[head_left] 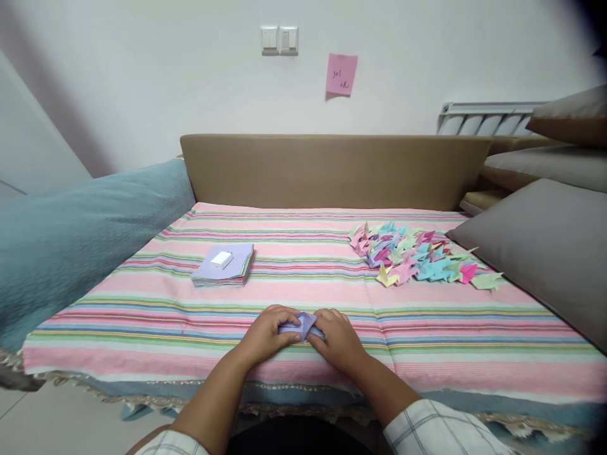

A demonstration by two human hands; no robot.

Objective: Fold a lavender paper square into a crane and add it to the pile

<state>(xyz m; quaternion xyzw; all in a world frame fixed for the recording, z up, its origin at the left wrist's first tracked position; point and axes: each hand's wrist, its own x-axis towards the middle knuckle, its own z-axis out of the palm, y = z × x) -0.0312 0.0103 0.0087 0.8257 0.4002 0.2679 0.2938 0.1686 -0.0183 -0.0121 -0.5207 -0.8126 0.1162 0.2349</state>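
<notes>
Angled inward, the left hand (269,332) and right hand (340,338) pinch folded purple paper (306,323) in a narrow grip.

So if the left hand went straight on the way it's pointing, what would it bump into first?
The folded purple paper, which the left hand is holding. Past that, the right hand would probably come next, though depth is hard to judge here.

In front of me, a striped cloth (303,253) covers a sofa (332,170); on it lie a paper stack (236,270), left, and colorful folded papers (403,245), right.
</notes>
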